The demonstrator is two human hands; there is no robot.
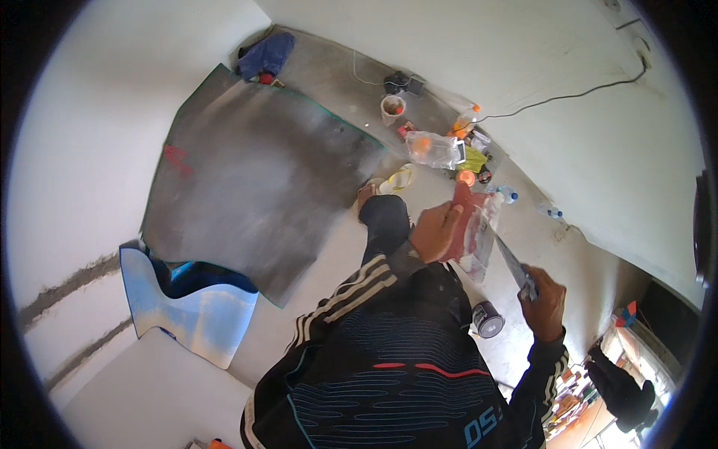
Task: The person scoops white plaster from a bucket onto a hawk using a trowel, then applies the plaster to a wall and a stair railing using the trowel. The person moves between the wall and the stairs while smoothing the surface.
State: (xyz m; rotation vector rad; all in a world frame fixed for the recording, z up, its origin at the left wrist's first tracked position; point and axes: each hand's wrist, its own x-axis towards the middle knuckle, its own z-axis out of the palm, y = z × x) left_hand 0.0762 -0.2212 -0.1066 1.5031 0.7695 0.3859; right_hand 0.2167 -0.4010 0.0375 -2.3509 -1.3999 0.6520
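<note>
My left hand (pixel 436 232) is closed on the edge of a flat red-and-whitish packet (pixel 476 228), which looks like thin plastic; its contents cannot be made out. My right hand (pixel 546 299) grips the handle of a knife (pixel 510 258). The grey blade points up and left, and its tip is at or close to the packet's right side; whether they touch is unclear. Just below the packet, on the floor, is a dark tub with a grey lid (pixel 488 320).
Bottles (pixel 506 194), an orange-capped bottle (pixel 467 120), a clear bag (pixel 434 150) and a cup (pixel 393 108) line the far wall. A large dark mat (pixel 254 172) covers the floor at left, near a curled blue sheet (pixel 187 307). A black cable (pixel 557 99) runs along the wall.
</note>
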